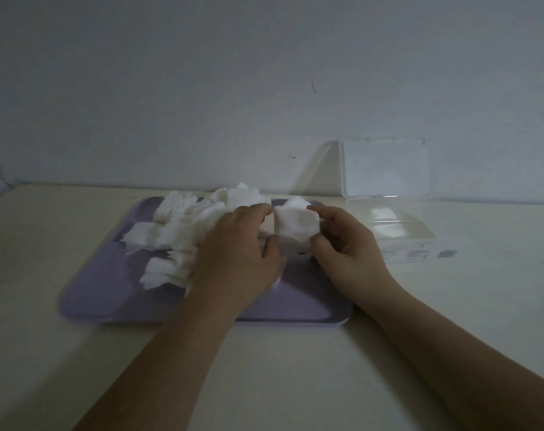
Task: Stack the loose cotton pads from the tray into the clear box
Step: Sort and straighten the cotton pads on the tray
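A lilac tray (pixel 109 293) lies on the table in front of me. Several loose white cotton pads (pixel 177 228) are heaped over its left and far parts. Above the tray's right half, my left hand (pixel 236 253) and my right hand (pixel 345 247) hold a small bundle of cotton pads (pixel 295 225) between them, fingers and thumbs pinching its two sides. The clear box (pixel 401 231) stands to the right of the tray, its lid (pixel 386 169) raised upright against the wall. A few white pads show inside the box.
The pale table (pixel 295 368) runs up to a plain wall (pixel 264 88) just behind the tray and box. The box's front carries small printed labels (pixel 420 253). My forearms cross the near part of the table.
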`<state>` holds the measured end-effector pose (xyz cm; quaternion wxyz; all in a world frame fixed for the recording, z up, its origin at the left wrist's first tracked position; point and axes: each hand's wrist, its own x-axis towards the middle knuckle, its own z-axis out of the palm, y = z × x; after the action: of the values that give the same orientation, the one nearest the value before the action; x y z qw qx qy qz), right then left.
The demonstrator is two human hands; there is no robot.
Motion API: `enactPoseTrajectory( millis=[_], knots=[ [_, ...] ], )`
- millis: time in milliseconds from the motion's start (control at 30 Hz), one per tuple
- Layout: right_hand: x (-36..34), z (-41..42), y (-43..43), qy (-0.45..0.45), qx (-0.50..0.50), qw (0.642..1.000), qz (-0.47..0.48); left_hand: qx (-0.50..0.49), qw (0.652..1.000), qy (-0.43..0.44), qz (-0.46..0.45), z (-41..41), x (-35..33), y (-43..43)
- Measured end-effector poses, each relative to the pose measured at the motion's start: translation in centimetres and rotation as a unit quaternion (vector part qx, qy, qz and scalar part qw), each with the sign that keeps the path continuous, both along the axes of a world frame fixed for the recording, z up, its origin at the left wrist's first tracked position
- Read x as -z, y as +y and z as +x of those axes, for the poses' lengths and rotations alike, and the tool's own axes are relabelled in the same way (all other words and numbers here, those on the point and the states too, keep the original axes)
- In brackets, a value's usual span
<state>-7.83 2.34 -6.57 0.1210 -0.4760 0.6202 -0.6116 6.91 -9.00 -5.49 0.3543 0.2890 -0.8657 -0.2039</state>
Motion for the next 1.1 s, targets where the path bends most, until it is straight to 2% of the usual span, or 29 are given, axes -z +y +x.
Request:
enactPoseTrajectory(
  millis=[67, 167, 267, 433, 567, 733, 900, 967, 1100],
  knots=[
    [-0.3, 0.4, 0.1, -0.019, -0.012, 1.0, -0.004, 0.0, 0.999, 0.016, 0.028, 0.2, -0.8, 0.9],
    [-0.1, 0.6, 0.2, -0.041, -0.032, 0.999, 0.012, 0.013, 0.986, 0.083, 0.143, 0.3, -1.6, 1.8],
    [-0.3, 0.2, 0.3, -0.106, -0.058, 0.993, 0.008, 0.009, 0.966, 0.122, 0.229, 0.2, -1.2, 1.6],
    [-0.9, 0.4, 0.7, -0.169, -0.103, 0.98, -0.016, 0.025, 0.974, 0.1, 0.201, 0.1, -0.5, 1.8],
    [-0.9, 0.2, 1.1, -0.193, -0.14, 0.971, -0.013, 0.022, 0.971, 0.126, 0.204, -0.2, -0.7, 2.5],
    [-0.4, 0.1, 0.6, -0.151, -0.115, 0.982, -0.024, 0.046, 0.962, 0.14, 0.229, -0.5, -0.7, 3.0],
    [-0.2, -0.4, 0.5, -0.206, -0.113, 0.971, -0.047, 0.122, 0.93, 0.143, 0.317, -0.1, -1.0, 2.6],
    [-0.2, -0.4, 0.4, -0.223, -0.11, 0.967, -0.049, 0.155, 0.929, 0.139, 0.305, 0.1, -0.9, 2.4],
    [-0.4, -0.6, 0.3, -0.228, -0.113, 0.966, -0.036, 0.157, 0.926, 0.161, 0.303, 0.1, -0.8, 2.4]
  ],
)
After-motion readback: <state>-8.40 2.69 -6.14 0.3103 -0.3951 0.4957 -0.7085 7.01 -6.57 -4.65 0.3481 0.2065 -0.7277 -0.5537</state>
